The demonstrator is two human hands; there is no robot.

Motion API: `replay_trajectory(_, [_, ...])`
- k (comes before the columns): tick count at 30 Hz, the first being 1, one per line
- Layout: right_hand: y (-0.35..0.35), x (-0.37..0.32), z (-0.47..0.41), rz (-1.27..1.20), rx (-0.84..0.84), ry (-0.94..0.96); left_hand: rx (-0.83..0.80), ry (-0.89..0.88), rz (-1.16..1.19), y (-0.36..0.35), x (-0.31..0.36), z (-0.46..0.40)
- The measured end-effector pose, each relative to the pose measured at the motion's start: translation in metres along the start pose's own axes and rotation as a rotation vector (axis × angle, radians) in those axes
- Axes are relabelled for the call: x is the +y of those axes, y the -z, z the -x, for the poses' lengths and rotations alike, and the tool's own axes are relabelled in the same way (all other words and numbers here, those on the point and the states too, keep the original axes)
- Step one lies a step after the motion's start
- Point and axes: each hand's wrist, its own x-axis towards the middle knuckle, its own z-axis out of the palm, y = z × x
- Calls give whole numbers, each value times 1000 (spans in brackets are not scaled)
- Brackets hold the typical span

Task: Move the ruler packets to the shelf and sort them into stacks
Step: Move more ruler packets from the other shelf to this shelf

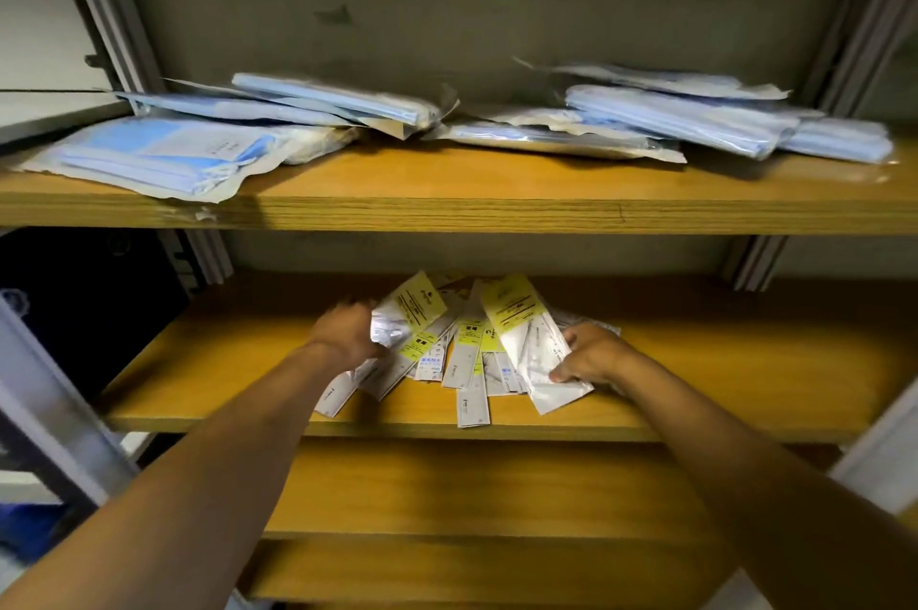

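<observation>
A loose fan of ruler packets, white with yellow labels, is spread on the middle wooden shelf. One packet at the fan's left is gripped by the left hand; another at its right is pinched by the right hand. Blue sealed packs are piled on the upper shelf.

Head view, forward and down (close) onto shelf

The light was dim and warm, falling from above. The upper shelf shadowed the back of the middle shelf. Glare whitened the ruler packets. Edges bowed with wide-angle distortion, and the near corners smeared into blur.
</observation>
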Motion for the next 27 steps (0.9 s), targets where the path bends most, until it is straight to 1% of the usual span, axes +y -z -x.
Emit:
replay_trajectory(2, [5,3,4,-52,72,-3,12,23,69,2,0,2])
replay_trajectory(5, [10,11,11,-234,125,-1,-16,35,257,6,3,1])
replay_trajectory(8, [18,20,20,-346,185,33,-98,-48,585,14,17,2])
replay_trajectory(10, [25,26,29,-373,227,62,-183,-131,737,20,36,7])
replay_trajectory(14, [42,52,51,-447,275,90,-241,-213,822,21,84,8])
replay_trajectory(17, [59,82,74,-434,272,100,-359,-279,914,17,137,11])
replay_trajectory(24, [100,164,131,-349,291,-32,-627,-524,893,-1,269,32])
replay_trajectory(27, [115,205,156,-347,344,-94,-700,-629,878,-4,325,57])
